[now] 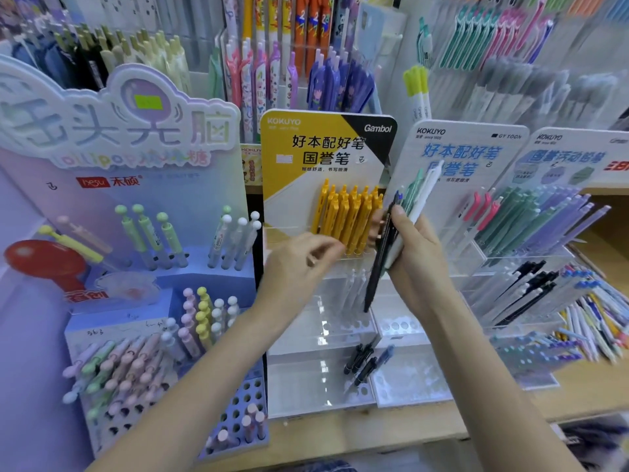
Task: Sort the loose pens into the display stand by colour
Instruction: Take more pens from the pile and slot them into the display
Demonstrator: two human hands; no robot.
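Note:
My right hand (413,250) grips a bundle of pens (401,229): a dark one pointing down, a white one and a mint one sticking up. My left hand (299,264) hovers just left of it, fingers loosely curled, holding nothing. Both hands are in front of the clear tiered display stand (323,386) with the yellow header card (306,148). Yellow pens (347,216) fill its top tier. A few white pens (354,291) stand in the middle tier. Dark pens (362,362) lie in the lower tier.
A purple lollipop-pen display (136,284) stands at the left. A second clear stand (510,267) holds green, lilac, pink and black pens at the right, with loose pens (592,332) heaped beyond. More pen racks hang behind, and the wooden shelf edge (374,434) runs in front.

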